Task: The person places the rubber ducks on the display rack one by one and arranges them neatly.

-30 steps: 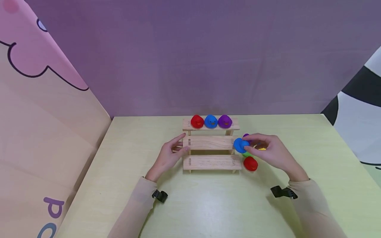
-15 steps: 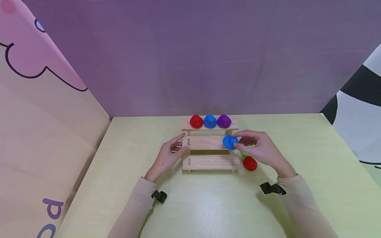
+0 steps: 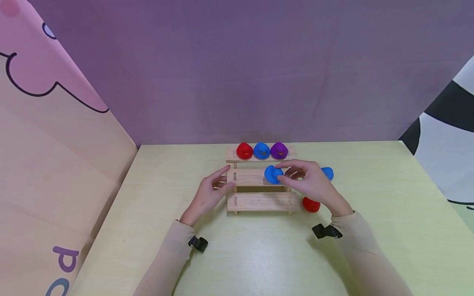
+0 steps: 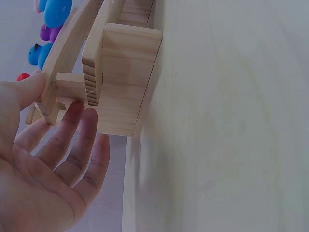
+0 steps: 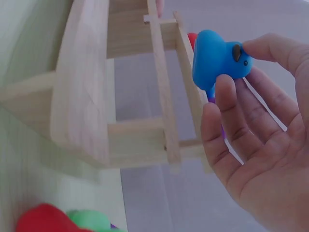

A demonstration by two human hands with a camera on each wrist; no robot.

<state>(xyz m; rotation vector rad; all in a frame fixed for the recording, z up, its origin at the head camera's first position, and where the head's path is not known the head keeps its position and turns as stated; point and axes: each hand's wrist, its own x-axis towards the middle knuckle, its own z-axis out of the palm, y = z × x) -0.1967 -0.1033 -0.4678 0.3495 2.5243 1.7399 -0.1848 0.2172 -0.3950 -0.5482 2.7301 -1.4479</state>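
A three-step wooden rack stands on the table. On its top step sit a red duck, a blue duck and a purple duck in a row. My right hand pinches another blue toy duck between thumb and fingertips, above the middle step; whether the duck touches the wood I cannot tell. My left hand holds the rack's left end, with thumb and fingers about the middle step; the left wrist view shows the fingers beside the step ends.
Right of the rack lie a red duck and a blue duck, partly behind my right hand. A green duck shows in the right wrist view, with a bit of purple beside it. A purple cloth wall stands behind the table.
My right hand has carried the blue duck leftward from beside the rack to over the middle step. The left hand stays at the rack's left end.
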